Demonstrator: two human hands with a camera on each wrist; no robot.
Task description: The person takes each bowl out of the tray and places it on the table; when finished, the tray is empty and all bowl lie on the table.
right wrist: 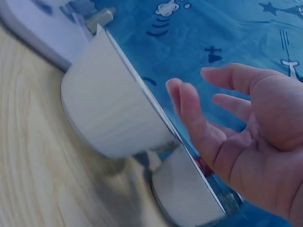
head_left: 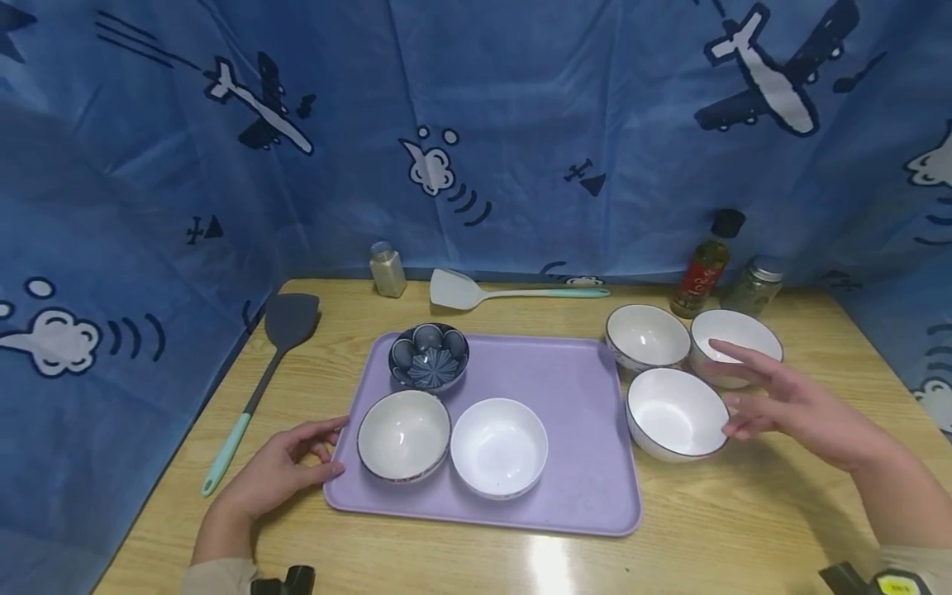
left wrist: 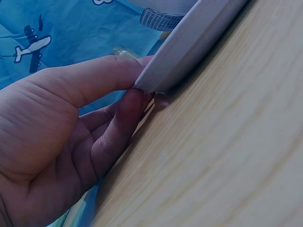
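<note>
My left hand (head_left: 286, 467) pinches the left edge of a lilac tray (head_left: 580, 430); in the left wrist view its fingertips grip the tray's rim (left wrist: 184, 47). On the tray stand a dark blue patterned bowl (head_left: 429, 357), a cream bowl (head_left: 404, 435) and a white bowl (head_left: 499, 448). Off the tray's right side, a dark-rimmed white bowl (head_left: 675, 413) stands in front of a cream bowl (head_left: 647, 335) and another white bowl (head_left: 744, 330). Over these hovers my right hand (head_left: 796, 405), fingers spread and holding nothing. The right wrist view shows its fingers apart from the nearest bowl (right wrist: 113, 99).
A dark spatula (head_left: 290, 322) with a mint handle lies left of the tray. Behind it are a small shaker jar (head_left: 388, 270) and a pale spatula (head_left: 457, 289). A red-labelled bottle (head_left: 701, 273) and a glass jar (head_left: 754, 285) stand at back right, before a blue curtain (head_left: 521, 107).
</note>
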